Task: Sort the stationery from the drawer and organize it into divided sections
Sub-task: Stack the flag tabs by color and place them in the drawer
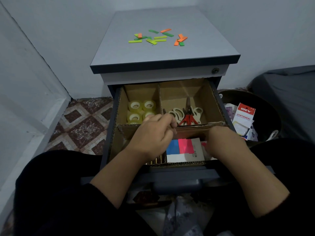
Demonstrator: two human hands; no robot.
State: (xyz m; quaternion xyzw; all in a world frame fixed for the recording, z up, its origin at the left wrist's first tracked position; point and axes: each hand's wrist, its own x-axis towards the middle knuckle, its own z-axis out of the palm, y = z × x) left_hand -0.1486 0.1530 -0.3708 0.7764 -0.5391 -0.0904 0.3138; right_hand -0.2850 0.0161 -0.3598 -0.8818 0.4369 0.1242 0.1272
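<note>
The open drawer (175,174) holds a cardboard divider (192,126) with several sections. Rolls of clear tape (141,109) fill the back left section. Scissors (187,114), white-handled and one red pair, lie in the back right section. Blue, pink and white sticky-note pads (182,148) sit in the front middle section. My left hand (153,133) hovers over the cross wall with curled fingers pinching something small that I cannot identify. My right hand (223,142) reaches down into the front right section, its fingers hidden behind the back of the hand. Gold items (157,160) show below my left wrist.
Several green, yellow and orange strips (157,37) lie scattered on the cabinet top (196,53). A dark bin (265,116) right of the drawer holds stationery packaging (243,118). A wall stands close on the left, above patterned floor tiles (81,126).
</note>
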